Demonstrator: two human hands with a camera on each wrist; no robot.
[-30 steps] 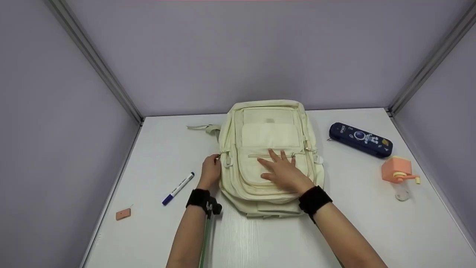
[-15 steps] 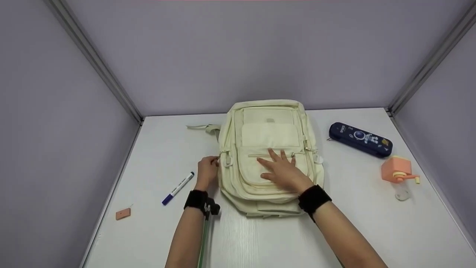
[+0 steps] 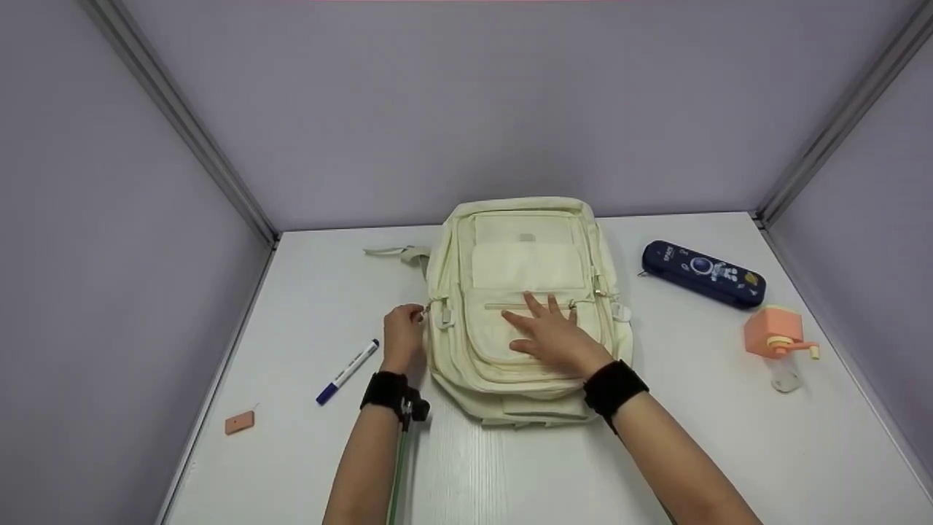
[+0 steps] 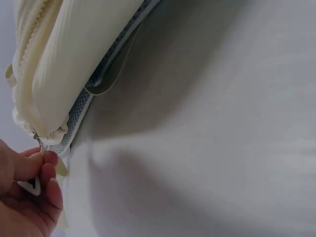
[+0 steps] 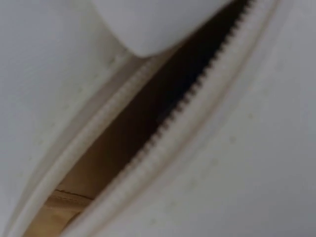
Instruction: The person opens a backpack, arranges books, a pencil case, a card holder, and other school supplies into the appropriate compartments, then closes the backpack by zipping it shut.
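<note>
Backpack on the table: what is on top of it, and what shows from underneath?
The right hand lies spread on the front of the backpack, covering that patch. A strap sticks out beneath its upper left side; the rest of the underside is mostly hidden.

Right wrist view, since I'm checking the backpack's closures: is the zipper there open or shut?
Open: the zipper's toothed edges stand apart, and a dark gap with a brown interior shows between them.
</note>
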